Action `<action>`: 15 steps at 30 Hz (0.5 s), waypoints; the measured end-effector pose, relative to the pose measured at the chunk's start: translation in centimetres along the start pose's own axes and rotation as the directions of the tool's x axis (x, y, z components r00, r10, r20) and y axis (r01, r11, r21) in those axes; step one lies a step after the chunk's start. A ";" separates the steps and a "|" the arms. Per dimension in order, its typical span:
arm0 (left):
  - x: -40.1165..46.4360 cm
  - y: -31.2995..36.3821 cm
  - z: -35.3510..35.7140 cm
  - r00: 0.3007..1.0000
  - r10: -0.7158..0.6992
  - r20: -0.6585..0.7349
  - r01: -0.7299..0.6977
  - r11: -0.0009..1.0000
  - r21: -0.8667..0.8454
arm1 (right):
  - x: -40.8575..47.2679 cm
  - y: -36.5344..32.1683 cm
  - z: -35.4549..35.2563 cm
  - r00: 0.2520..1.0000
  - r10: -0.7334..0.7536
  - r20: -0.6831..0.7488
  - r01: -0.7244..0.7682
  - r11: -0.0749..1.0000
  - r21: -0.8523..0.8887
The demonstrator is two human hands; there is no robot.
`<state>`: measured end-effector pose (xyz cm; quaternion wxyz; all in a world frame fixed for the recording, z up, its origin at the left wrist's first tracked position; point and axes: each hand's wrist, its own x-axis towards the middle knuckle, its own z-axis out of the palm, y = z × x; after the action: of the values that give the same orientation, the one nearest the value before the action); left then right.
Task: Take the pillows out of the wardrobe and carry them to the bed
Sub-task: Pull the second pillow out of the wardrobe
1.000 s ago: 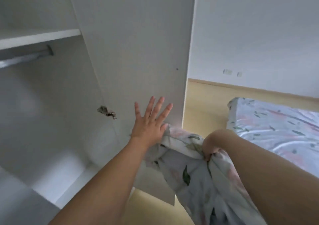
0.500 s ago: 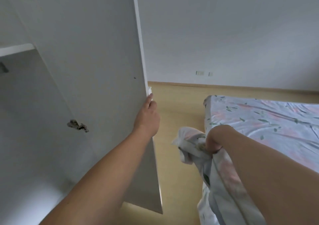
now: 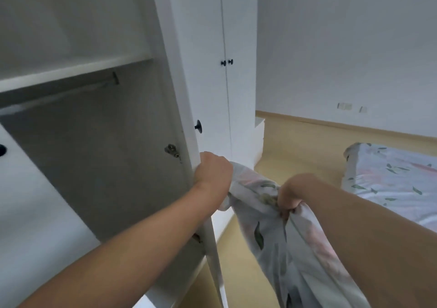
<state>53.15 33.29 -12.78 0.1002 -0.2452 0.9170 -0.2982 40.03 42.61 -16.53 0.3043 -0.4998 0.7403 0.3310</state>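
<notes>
Left hand (image 3: 212, 173) gripping wardrobe door (image 3: 186, 95), right hand (image 3: 289, 195) clutching pillow (image 3: 272, 225)

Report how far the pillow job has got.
Done: a floral pillow is out of the wardrobe, whose visible section looks empty. In hand: the right hand grips the pillow while the left hand holds the wardrobe door edge. Left: carry it to the bed; no pillow shows on the visible part of it.
</notes>
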 end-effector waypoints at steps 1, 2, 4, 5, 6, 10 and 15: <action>-0.6 -0.7 0.4 0.999 -0.046 0.000 0.046 0.999 0.019 | 0.1 -1.1 -0.3 0.999 0.048 0.027 -0.049 0.998 0.034; -0.7 -1.5 1.6 0.995 -0.095 -0.021 0.095 0.995 0.031 | -0.1 -2.4 -0.9 0.999 0.041 0.036 -0.041 0.999 0.003; -1.4 -3.7 3.8 0.980 -0.179 -0.083 0.183 0.982 0.045 | -0.8 -4.8 -2.1 0.999 0.014 0.030 -0.012 0.999 -0.047; -1.7 -5.0 4.6 0.969 -0.222 -0.106 0.225 0.974 0.014 | -1.2 -5.7 -2.7 1.000 -0.003 0.012 0.004 0.997 -0.072; -1.8 -6.2 5.5 0.955 -0.267 -0.129 0.267 0.964 -0.023 | -1.4 -6.6 -3.2 1.000 -0.002 -0.007 0.002 0.999 -0.048; -3.0 -10.8 8.7 0.902 -0.420 -0.098 0.421 0.907 -0.012 | 1.2 -9.2 -4.9 0.997 -0.012 -0.082 0.012 1.000 0.002; -5.2 -14.1 12.2 0.782 -0.623 0.021 0.617 0.779 0.107 | 1.5 -12.3 -7.2 0.988 -0.042 -0.146 0.046 0.999 0.025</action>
<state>67.13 19.96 -13.91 0.0333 -0.5363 0.7672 -0.3503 50.28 32.60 -15.67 0.2636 -0.5345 0.7538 0.2766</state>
